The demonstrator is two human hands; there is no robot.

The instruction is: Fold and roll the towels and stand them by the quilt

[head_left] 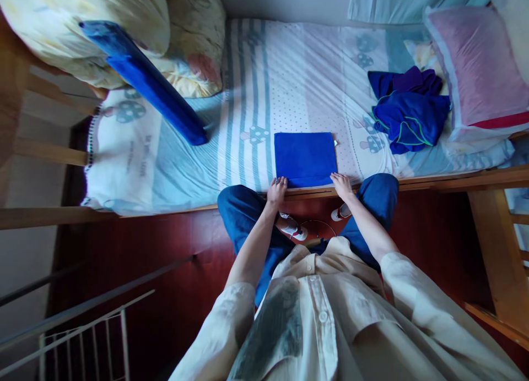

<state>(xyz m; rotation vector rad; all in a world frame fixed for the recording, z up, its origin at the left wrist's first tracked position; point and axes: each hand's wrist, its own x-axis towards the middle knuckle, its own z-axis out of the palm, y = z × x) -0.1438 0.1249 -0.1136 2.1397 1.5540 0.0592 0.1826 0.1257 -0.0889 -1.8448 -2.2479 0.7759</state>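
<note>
A flat, folded blue cloth (306,156) lies on the bed's near edge in front of me, roughly square, with a small white tag on its right side. My left hand (277,190) is at its near left corner, fingers bent over the edge and closed on it. At the near right corner, the fingers of my right hand (340,185) pinch the cloth's edge. The thumbs are mostly hidden. Farther right on the bed is a crumpled pile of dark blue clothing (413,114) with green trim, touched by neither hand.
A long blue roll (152,86) rests slantwise at the left, against a bulky yellowish quilt (188,39). A pink pillow (475,67) lies at the right end of the patterned bed sheet (289,78). Below left stands a white metal rack (85,337) over the red floor (177,271).
</note>
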